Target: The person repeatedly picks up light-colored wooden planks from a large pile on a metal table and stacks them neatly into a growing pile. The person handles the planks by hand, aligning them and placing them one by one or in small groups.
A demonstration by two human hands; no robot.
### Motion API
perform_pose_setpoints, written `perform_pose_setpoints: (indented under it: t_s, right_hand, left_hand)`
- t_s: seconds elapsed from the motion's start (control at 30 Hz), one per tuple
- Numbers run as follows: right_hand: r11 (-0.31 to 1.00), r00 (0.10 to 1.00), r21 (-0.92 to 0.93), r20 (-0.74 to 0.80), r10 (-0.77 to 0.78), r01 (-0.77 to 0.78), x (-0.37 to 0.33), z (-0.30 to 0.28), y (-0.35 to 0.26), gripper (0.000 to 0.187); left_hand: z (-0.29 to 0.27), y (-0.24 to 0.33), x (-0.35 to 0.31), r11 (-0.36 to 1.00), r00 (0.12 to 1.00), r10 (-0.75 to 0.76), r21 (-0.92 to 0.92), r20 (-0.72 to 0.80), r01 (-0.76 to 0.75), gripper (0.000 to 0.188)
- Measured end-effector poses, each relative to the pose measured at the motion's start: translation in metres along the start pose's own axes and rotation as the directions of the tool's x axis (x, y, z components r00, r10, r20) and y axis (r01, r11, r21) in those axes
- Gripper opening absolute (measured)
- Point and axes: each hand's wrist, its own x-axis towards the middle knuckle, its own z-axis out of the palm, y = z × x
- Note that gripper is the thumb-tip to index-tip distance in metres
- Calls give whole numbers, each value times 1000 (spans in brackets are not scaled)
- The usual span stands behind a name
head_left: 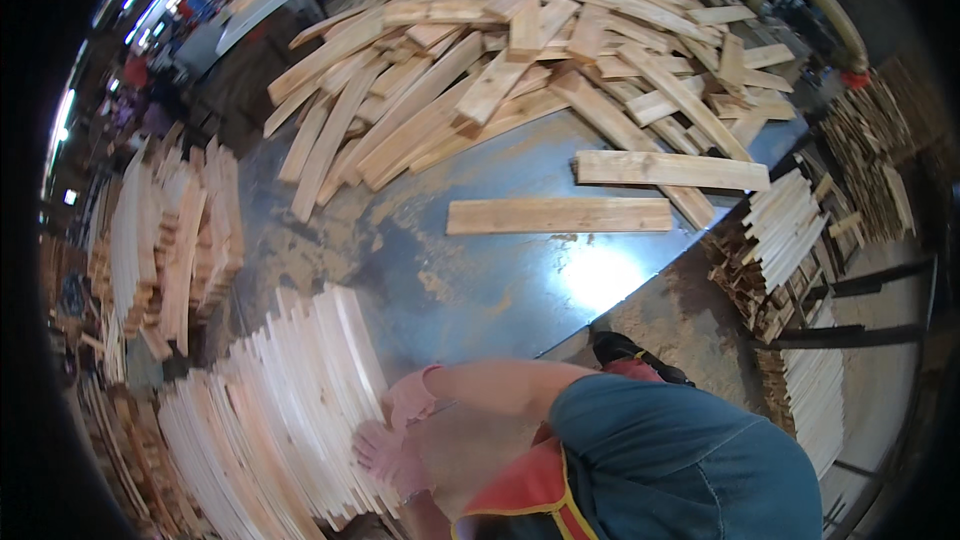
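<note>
A stack of pale boards (270, 410) stands in front of me at the lower left, its boards side by side with uneven ends. My left hand (380, 455), in a pinkish glove, lies against the right side of this stack with its fingers stretched out over the boards. Just beyond it, my right hand (410, 395) reaches across from the right, gloved as well, beside the last board. Its fingers are blurred and partly hidden, so what it grips does not show. Two single boards, a nearer one (558, 216) and a farther one (672, 170), lie on the metal table (400, 270).
A large loose heap of boards (480, 70) covers the table's far part. Another stack (165, 240) stands at the left. More stacked boards (785, 225) are on a rack at the right, past the table's edge. Sawdust is scattered on the table.
</note>
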Motion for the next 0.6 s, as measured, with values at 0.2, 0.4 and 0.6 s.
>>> perform_pose_setpoints:
  t_s: [0.2,0.4,0.6]
  right_hand:
    - [956,388,-137,-921,-27,-258,-324,-91,66,45]
    - [477,-84,40,-994,-71,-878,-547,-101,293,86]
    - [492,108,73,-938,329,-868,-549,-141,285,106]
  left_hand:
    - [-6,27,-24,949,934,244,-136,-260,-285,99]
    - [-33,155,-66,662,672,701,-133,-237,-738,98]
    - [-91,326,-102,387,490,862,-452,-132,-804,91]
